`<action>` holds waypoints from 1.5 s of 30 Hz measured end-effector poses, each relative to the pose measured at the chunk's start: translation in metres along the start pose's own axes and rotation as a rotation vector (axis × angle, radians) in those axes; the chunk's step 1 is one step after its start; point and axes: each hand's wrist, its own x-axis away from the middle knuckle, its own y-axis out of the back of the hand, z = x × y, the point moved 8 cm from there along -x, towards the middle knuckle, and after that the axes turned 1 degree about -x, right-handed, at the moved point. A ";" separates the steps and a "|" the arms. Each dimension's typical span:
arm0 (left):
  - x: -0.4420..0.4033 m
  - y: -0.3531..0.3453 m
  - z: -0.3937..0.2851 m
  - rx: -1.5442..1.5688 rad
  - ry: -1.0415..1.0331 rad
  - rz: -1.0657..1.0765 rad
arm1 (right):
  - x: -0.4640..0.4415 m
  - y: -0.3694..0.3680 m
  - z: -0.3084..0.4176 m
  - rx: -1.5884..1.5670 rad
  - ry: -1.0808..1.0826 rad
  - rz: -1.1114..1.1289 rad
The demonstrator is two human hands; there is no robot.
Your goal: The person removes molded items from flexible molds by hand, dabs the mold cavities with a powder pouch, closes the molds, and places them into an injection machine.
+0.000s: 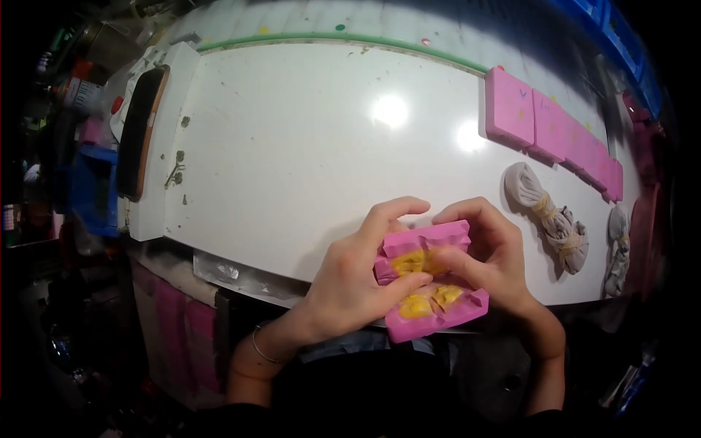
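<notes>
Near the front edge of the white table, both my hands are around a pink mould that is opened out, with yellow hollows inside. Its upper part (429, 235) faces away from me and its lower part (467, 312) hangs towards me. My left hand (349, 274) grips the left side, thumb lying across the gap between the parts. On the other side my right hand (498, 252) holds the upper part, with its thumb pressed onto the yellow inner face. Whether anything small sits in the hollows, I cannot tell.
A row of pink blocks (509, 109) stands at the back right of the white table (292, 146). Grey cloth bundles (544, 208) tied with bands lie at right. A phone (144, 131) leans at left. Blue bins (95, 190) are beyond it.
</notes>
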 end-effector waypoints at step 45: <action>-0.008 -0.011 -0.002 0.026 0.120 0.037 | 0.005 0.001 0.001 0.107 -0.161 0.116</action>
